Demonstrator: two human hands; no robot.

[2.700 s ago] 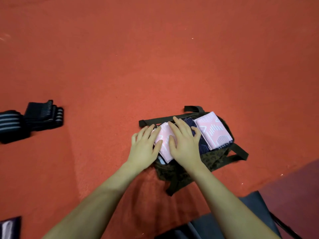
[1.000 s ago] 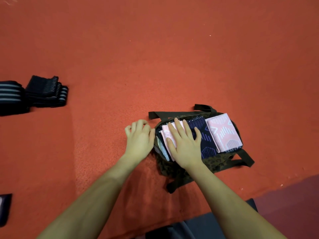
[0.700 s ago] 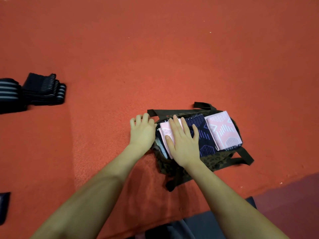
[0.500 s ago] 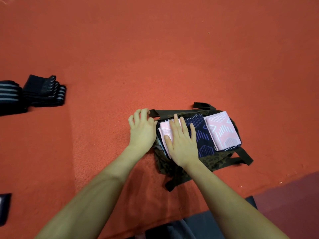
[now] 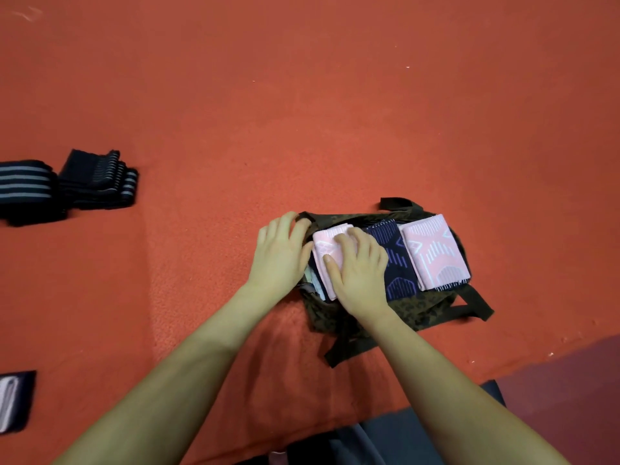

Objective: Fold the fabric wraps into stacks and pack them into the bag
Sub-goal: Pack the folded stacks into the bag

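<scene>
A dark olive camouflage bag (image 5: 419,308) lies open on the red carpet. Inside it, folded wraps stand side by side: a pink stack (image 5: 327,248) at the left, a navy patterned one (image 5: 399,266) in the middle, a pink patterned one (image 5: 434,255) at the right. My right hand (image 5: 360,268) sits on the left pink stack with bent fingers clawed over it and the thumb on its near side. My left hand (image 5: 280,255) is at the bag's left end, fingers curled over the rim by the strap (image 5: 307,217).
Black wraps with grey stripes lie at the far left: a fanned stack (image 5: 97,177) and a roll (image 5: 25,187). A dark and white folded piece (image 5: 13,401) sits at the lower left edge. A dark garment (image 5: 385,437) lies below my arms.
My left hand moved off the pink stack to the bag's left rim. My right hand's fingers went from flat to bent on the pink stack.
</scene>
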